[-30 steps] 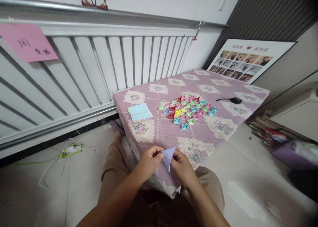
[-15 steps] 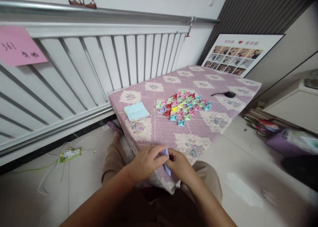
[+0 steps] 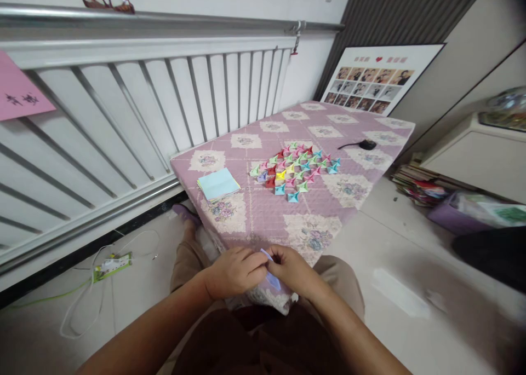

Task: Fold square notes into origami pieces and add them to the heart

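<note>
A lavender piece of folded paper is held between both hands just above the near corner of the table. My left hand is closed, its fingertips pinching the paper's left side. From the right, my right hand grips the same paper between thumb and bent fingers. Parts of the paper are hidden behind the fingers. Farther up the cloth, several small folded paper pieces in green, pink, red, yellow and blue stand in slanting rows. To their left lies a stack of square paper sheets, light blue on top.
A purple flowered cloth covers the table. A black object with a short cord lies toward its right edge. A white radiator runs along the left. On the floor are a power strip and a purple bin.
The lavender paper has turned and now shows a narrower upper edge. My left fingers have curled down closer round it. The whole view has shifted slightly.
</note>
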A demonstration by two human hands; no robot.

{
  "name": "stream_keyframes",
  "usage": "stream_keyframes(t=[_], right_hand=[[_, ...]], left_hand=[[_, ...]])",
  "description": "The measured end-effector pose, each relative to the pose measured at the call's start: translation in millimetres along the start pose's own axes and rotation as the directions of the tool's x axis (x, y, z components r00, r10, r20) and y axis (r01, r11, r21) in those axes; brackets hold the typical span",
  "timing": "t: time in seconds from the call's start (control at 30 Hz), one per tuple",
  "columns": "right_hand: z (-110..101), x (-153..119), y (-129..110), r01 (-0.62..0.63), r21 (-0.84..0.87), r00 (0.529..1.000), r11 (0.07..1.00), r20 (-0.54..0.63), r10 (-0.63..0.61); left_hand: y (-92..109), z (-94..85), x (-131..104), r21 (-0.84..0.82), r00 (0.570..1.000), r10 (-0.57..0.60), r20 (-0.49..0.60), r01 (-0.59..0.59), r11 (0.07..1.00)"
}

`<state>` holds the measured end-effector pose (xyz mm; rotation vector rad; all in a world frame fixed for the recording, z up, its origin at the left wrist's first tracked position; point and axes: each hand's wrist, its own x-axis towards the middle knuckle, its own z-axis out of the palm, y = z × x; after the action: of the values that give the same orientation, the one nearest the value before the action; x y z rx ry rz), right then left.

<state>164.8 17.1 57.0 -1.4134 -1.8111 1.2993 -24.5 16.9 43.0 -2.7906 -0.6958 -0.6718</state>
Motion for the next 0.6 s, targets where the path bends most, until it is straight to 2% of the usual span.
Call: stream_keyframes(t=[0.17, 0.37, 0.47, 0.53, 0.6], right_hand=[[0.2, -0.7, 4.0, -0.013, -0.095, 1.000, 0.995, -0.030, 0.010], [-1.0, -1.9, 2.9, 0.031, -0.264, 0.996, 0.964, -0.075, -0.052], [-2.0, -3.5, 0.5, 0.044, -0.366, 0.991, 0.929, -0.101, -0.086], [-2.9, -4.6, -0.7, 0.054, -0.403, 0.989, 0.914, -0.107, -0.105], [-4.2, -5.3, -1.3, 0.075, -0.408, 0.987, 0.910, -0.103, -0.127]], left_hand=[[-0.4, 4.1, 1.2, 0.051, 0.995, 0.103, -0.001, -0.103, 0.993], [-1.7, 9.2, 2.1, 0.073, 0.992, 0.119, 0.036, -0.121, 0.990], [-2.0, 9.6, -0.4, 0.072, 0.995, 0.089, 0.040, -0.092, 0.993], [-1.9, 9.9, -2.1, 0.077, 0.998, 0.066, -0.002, -0.066, 0.995], [-2.0, 10.5, -3.1, 0.090, 0.995, 0.042, -0.090, -0.034, 0.995]])
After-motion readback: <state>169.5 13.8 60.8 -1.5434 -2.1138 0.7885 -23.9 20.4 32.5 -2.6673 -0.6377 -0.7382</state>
